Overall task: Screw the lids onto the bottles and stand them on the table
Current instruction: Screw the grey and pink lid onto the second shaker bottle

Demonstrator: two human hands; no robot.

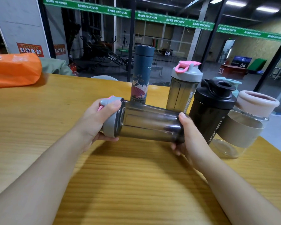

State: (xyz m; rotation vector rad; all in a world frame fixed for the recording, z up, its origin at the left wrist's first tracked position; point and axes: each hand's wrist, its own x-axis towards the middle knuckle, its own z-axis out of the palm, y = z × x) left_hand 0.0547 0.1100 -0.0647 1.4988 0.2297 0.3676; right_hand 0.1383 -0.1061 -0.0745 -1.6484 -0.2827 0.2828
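The left hand (98, 122) is curled round the grey lid (109, 125) of a smoky shaker (149, 123), thumb over the lid's top edge and fingers under it, while the right hand (187, 137) grips the shaker's base, thumb on the upper side and fingers wrapped beneath. The shaker lies on its side between the two hands, held just above the table (120, 184), lid end toward nine o'clock and base toward three o'clock; a pink flip cap (104, 103) shows past the left thumb. Whether the lid is fully seated on the threads cannot be told. Beyond the shaker, at twelve o'clock, a blue flask (142, 73) with a printed pattern stands upright with its cap on. At about one o'clock a second grey shaker (183, 86) with a grey lid and pink cap stands upright. At two o'clock, just beside the right hand, a black bottle (212, 109) marked SPORT BOTTLE stands with its black lid on. At three o'clock a glass jar (245, 125) with a beige sleeve and pale lid stands near the table's edge, and a teal lid (234, 82) peeks from behind the black bottle. At ten o'clock, well apart, an orange bag (15, 69) rests on the table's far corner.
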